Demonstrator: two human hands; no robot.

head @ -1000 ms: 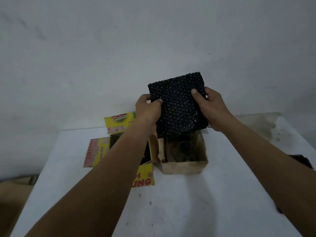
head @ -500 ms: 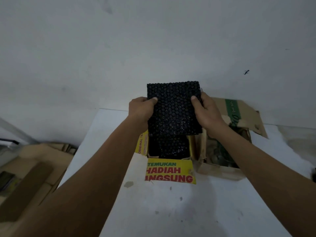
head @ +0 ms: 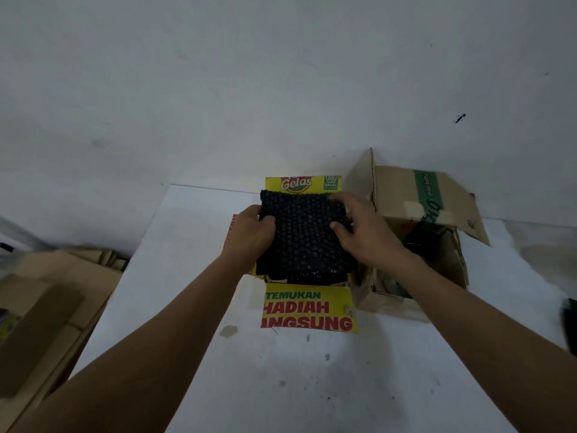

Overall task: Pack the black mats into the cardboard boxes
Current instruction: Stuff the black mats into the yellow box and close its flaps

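A black knobbly mat (head: 304, 234) lies flat over the mouth of the yellow cardboard box (head: 309, 309), covering what is inside. My left hand (head: 249, 235) grips the mat's left edge, thumb on top. My right hand (head: 363, 232) is on the mat's right side with fingers spread and thumb pressing the top surface. To the right stands a brown cardboard box (head: 437, 198) with its flaps open and dark contents inside.
Both boxes stand on a white table (head: 312, 385) against a white wall. Flattened brown cardboard (head: 46, 307) lies on the floor to the left. A dark object (head: 569, 326) shows at the right frame edge.
The mat has come down from an upright hold above the yellow box to lie flat on its opening. My right hand has loosened and spread over the mat.
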